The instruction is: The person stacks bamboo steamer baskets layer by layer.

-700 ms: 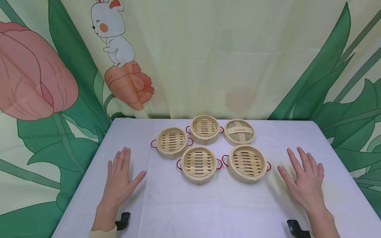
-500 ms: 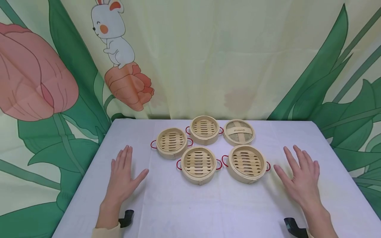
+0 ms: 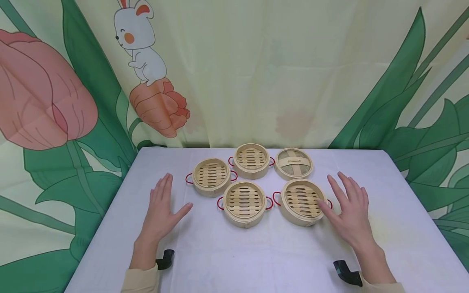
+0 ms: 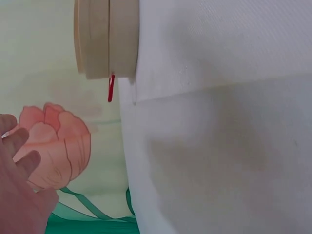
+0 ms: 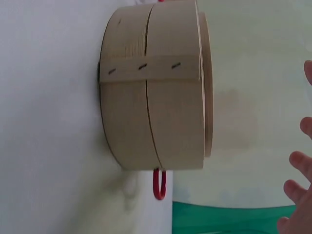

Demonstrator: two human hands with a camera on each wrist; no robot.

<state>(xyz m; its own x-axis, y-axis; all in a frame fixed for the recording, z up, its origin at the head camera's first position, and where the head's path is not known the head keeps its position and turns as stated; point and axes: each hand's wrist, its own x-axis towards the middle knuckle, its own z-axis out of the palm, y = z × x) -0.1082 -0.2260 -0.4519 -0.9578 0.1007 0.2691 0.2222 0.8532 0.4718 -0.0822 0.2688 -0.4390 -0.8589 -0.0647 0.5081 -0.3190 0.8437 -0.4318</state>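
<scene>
Several small round bamboo steamer baskets with red handles stand apart on a white-covered table. My right hand (image 3: 349, 215) hovers beside the front right steamer basket (image 3: 300, 201), fingers spread; its thumb overlaps the rim in the head view. In the right wrist view that basket (image 5: 151, 107) and the fingertips (image 5: 295, 190) show a gap between them. My left hand (image 3: 158, 217) is held above the table, fingers straight and thumb out, left of the front middle basket (image 3: 244, 201) and nearest the left basket (image 3: 211, 175). Neither hand holds anything.
Another steamer basket (image 3: 251, 158) stands at the back. To its right lies a woven bamboo lid (image 3: 294, 162) with a strap across it. The white tablecloth (image 3: 234, 260) reaches a printed curtain (image 3: 256, 81) behind the table's far edge.
Both hands have moved inward and slightly forward, the right one farther, up to the front right steamer basket. The baskets and lid stay in place.
</scene>
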